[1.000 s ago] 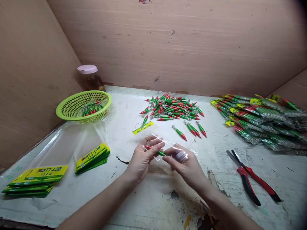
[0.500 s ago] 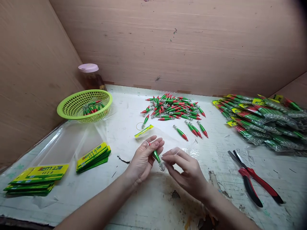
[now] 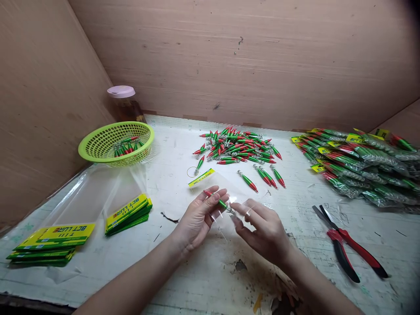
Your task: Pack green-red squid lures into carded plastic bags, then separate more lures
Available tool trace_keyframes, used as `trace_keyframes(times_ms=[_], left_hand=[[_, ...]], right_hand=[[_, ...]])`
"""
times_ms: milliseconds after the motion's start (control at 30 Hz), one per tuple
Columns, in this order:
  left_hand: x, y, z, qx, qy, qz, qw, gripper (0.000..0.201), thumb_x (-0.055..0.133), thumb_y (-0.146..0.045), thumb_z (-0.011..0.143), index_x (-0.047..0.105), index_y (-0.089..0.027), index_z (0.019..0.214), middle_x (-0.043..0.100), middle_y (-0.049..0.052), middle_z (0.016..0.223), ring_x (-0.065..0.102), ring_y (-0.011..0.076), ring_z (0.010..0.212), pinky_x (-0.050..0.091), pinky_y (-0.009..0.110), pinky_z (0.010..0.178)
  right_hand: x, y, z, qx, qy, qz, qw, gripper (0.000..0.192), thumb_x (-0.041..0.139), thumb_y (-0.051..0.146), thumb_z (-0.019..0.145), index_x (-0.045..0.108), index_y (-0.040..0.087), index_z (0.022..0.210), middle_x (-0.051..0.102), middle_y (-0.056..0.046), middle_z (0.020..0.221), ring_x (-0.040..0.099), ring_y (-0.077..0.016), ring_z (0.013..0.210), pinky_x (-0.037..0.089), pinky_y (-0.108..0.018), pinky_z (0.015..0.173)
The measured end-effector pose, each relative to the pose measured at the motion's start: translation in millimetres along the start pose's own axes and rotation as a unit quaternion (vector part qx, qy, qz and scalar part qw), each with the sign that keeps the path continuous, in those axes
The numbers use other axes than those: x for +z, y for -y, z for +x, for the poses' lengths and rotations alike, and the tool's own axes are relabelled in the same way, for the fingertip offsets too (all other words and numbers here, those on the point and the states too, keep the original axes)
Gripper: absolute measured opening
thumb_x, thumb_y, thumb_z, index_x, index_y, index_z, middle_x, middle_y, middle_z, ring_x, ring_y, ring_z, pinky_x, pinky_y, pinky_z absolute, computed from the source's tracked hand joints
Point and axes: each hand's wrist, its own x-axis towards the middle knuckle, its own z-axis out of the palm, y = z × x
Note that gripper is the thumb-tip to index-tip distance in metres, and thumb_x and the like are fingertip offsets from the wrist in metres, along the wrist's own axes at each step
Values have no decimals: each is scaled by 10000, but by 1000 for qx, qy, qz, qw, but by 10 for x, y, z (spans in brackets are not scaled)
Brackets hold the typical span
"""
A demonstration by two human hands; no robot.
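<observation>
My left hand [image 3: 201, 215] pinches a small green-and-red fishing lure [image 3: 222, 204] between thumb and fingers. Its red tip points up and left, and its crown of hooks faces my right hand [image 3: 260, 225]. The right fingers are closed on a piece of clear plastic [image 3: 220, 218] around the hook end; its exact shape is hard to make out. Just beyond my hands lies a clear bag with a yellow header card [image 3: 201, 178]. Behind it, many like lures [image 3: 241, 146] lie in a heap, with several loose ones [image 3: 248, 181] in front.
To the left are a green plastic basket [image 3: 85, 151] holding some lures, a jar with a pink lid [image 3: 121, 92], and two stacks of yellow-headed bags [image 3: 59, 236] [image 3: 127, 214]. At right, packed lures [image 3: 361, 166] are piled behind red-and-black pliers [image 3: 352, 251]. Board walls enclose the table.
The lure has turned in my left hand, its hook end swinging up and right. My right fingers have closed in at the hooks, and clear plastic now shows there.
</observation>
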Motion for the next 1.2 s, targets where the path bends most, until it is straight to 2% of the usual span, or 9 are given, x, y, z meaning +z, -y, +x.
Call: trace_keyframes(times_ms=[133, 333, 467, 567, 700, 767, 900, 1067, 1200], left_hand=[[-2, 23, -4, 4, 31, 26, 999, 278, 616, -66, 863, 508, -102, 1116, 627, 136, 1090, 624, 140, 958, 519, 169, 795], [2, -30, -2, 60, 3, 32, 998, 316, 616, -89, 866, 484, -93, 1153, 611, 155, 1127, 617, 169, 989, 507, 228, 873], [-3, 14, -39, 31, 19, 58, 998, 320, 634, -106, 857, 494, -92, 1144, 601, 166, 1147, 605, 168, 1014, 505, 196, 832], [-10, 60, -60, -1, 47, 76, 996, 363, 655, -151, 855, 492, -104, 1176, 591, 163, 1172, 609, 159, 993, 505, 177, 793], [-8, 19, -39, -7, 39, 36, 999, 318, 485, -314, 959, 483, -88, 1183, 539, 200, 1236, 607, 250, 1015, 541, 318, 805], [-4, -26, -17, -4, 27, 22, 999, 308, 422, -299, 978, 465, -88, 1200, 521, 206, 1255, 590, 297, 1048, 543, 373, 813], [2, -59, -1, 9, 24, 24, 999, 300, 420, -230, 975, 421, -92, 1241, 532, 209, 1238, 578, 303, 1071, 528, 359, 854], [1, -14, -25, 4, 47, 65, 997, 328, 444, -261, 970, 431, -94, 1251, 550, 221, 1208, 590, 296, 1054, 535, 363, 836], [-2, -1, -35, 6, 42, 68, 997, 306, 460, -271, 965, 461, -87, 1209, 573, 222, 1170, 619, 278, 1001, 527, 352, 848]], right_hand=[[15, 55, -1, 10, 8, -20, 1000, 335, 530, 46, 842, 548, 125, 1167, 540, -40, 703, 485, -144, 625, 405, -263, 563], [6, 135, -10, 22, -52, -32, 998, 378, 600, 39, 820, 537, 125, 1182, 516, -12, 648, 468, -121, 571, 384, -242, 523], [56, 131, -37, 14, -35, -45, 998, 455, 596, 36, 828, 505, 129, 1264, 553, -18, 649, 496, -134, 571, 402, -254, 534], [83, 109, -54, 53, -33, -5, 998, 399, 595, 74, 849, 536, 143, 1237, 635, -50, 754, 569, -143, 647, 453, -257, 602], [49, 75, -44, 127, -27, 96, 987, 277, 621, 142, 852, 614, 157, 1129, 669, -41, 838, 561, -99, 604, 456, -217, 608], [25, 60, -32, 162, 1, 135, 977, 248, 640, 187, 845, 643, 164, 1092, 631, 3, 708, 503, -77, 523, 430, -197, 557], [9, 32, -17, 192, 96, 194, 957, 317, 635, 274, 850, 637, 164, 1148, 482, 64, 518, 394, -69, 435, 360, -178, 461], [22, 28, -14, 184, 84, 157, 967, 321, 583, 257, 873, 626, 201, 1186, 654, -3, 728, 519, -92, 542, 440, -198, 586], [-72, 46, 21, 193, 194, 197, 941, 487, 527, 265, 903, 447, 199, 1378, 655, -7, 744, 550, -105, 584, 467, -208, 624]])
